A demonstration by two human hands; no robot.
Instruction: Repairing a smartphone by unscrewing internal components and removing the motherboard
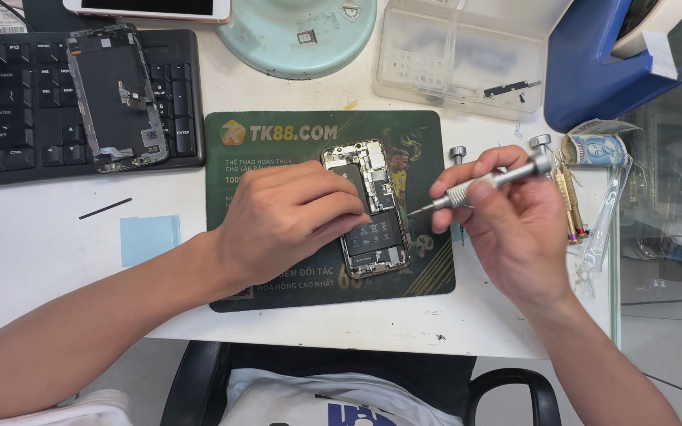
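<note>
White desk under me, dark green mat in the middle, and only the one head view to go on. On that mat lies the opened phone, back shell up, battery and boards bare, its long side running away from me.

My left hand comes in from the left and lies over the phone's left edge, fingers curled down onto the frame, pinning it flat. My right hand is just right of the phone, pinching a small silver screwdriver between thumb and fingertips, tip pointing left and down at the phone's right edge, hovering close, not clearly touching.

Handling, as I judge it: this phone is light and stiff in the frame but fragile inside, with thin cables and tiny parts. I'd grip it by the metal rim only, never on the boards or battery. The driver is slim with a knurled barrel, so it shouldn't slip; hold it at that barrel.

Around me: a keyboard at far left with the detached screen lying on it, a clear parts box beyond the mat, more drivers by my right hand, a blue paper square to the left.
</note>
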